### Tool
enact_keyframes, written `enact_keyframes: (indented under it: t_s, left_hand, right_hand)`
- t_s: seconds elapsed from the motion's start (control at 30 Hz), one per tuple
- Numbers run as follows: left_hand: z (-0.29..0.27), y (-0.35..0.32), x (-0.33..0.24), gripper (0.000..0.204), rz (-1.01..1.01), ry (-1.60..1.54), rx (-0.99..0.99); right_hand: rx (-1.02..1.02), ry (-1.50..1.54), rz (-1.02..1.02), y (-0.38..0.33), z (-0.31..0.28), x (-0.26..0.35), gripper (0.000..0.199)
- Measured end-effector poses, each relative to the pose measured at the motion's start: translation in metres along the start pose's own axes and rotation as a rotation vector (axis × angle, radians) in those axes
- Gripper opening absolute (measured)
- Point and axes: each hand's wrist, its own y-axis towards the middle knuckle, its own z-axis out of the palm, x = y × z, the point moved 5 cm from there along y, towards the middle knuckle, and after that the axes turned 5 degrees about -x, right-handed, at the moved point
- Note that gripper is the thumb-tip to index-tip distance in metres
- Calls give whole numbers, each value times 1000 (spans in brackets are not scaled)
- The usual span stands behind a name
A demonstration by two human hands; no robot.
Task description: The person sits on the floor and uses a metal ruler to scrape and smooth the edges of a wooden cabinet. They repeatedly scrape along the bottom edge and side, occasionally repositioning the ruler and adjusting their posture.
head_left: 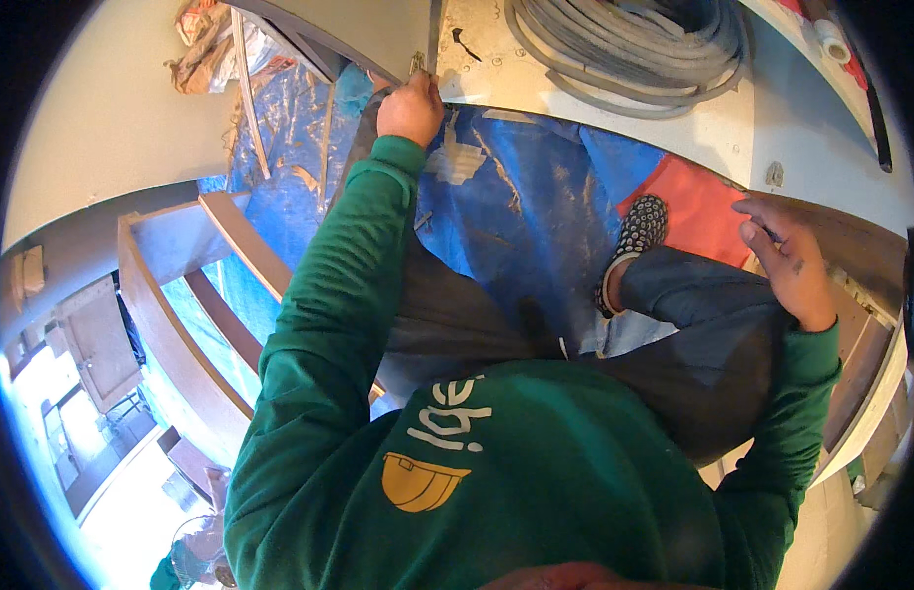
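Note:
My left hand (410, 110) is reached far forward, its fingers closed at the corner of a pale panel (477, 49). A small brass-coloured metal piece (417, 64), perhaps a hinge, shows at its fingertips. My right hand (793, 258) is on the right, fingers loosely bent and apart, with nothing seen in it. It is nearest to the brown edge of a cabinet part (851, 231). A small metal fitting (775, 174) sits on the pale panel's right part. A coil of grey hose or cable (634, 59) lies on top of that panel.
Blue plastic sheeting (516, 187) with debris covers the floor, beside a red sheet (708, 211). My patterned shoe (642, 228) rests there. A wooden frame with slats (182, 305) stands at left. Crumpled brown paper (201, 49) is at far left. A white roll (831, 41) lies at upper right.

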Motion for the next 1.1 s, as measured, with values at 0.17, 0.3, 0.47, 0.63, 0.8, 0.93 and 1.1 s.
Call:
enact_keyframes:
  t_s: [0.17,0.3,0.47,0.63,0.8,0.93,1.1]
  left_hand:
    - [20,-8,18,23,-1,79,44]
    - [36,-11,28,24,-39,96,86]
    - [41,-15,31,24,-104,89,94]
    - [55,-21,39,24,-93,85,127]
    - [73,-23,48,30,-160,122,233]
    - [75,-26,47,32,-222,147,277]
    - [65,-26,40,34,-279,162,369]
  right_hand:
    - [23,-40,-38,0,-1,2,28]
    - [5,-50,-83,0,0,0,29]
    - [12,-67,-65,0,2,-1,29]
    - [55,-75,-21,3,3,3,29]
    - [46,-19,-10,1,4,4,29]
    - [43,-47,-18,1,4,4,28]
    - [31,-32,-15,0,3,2,28]
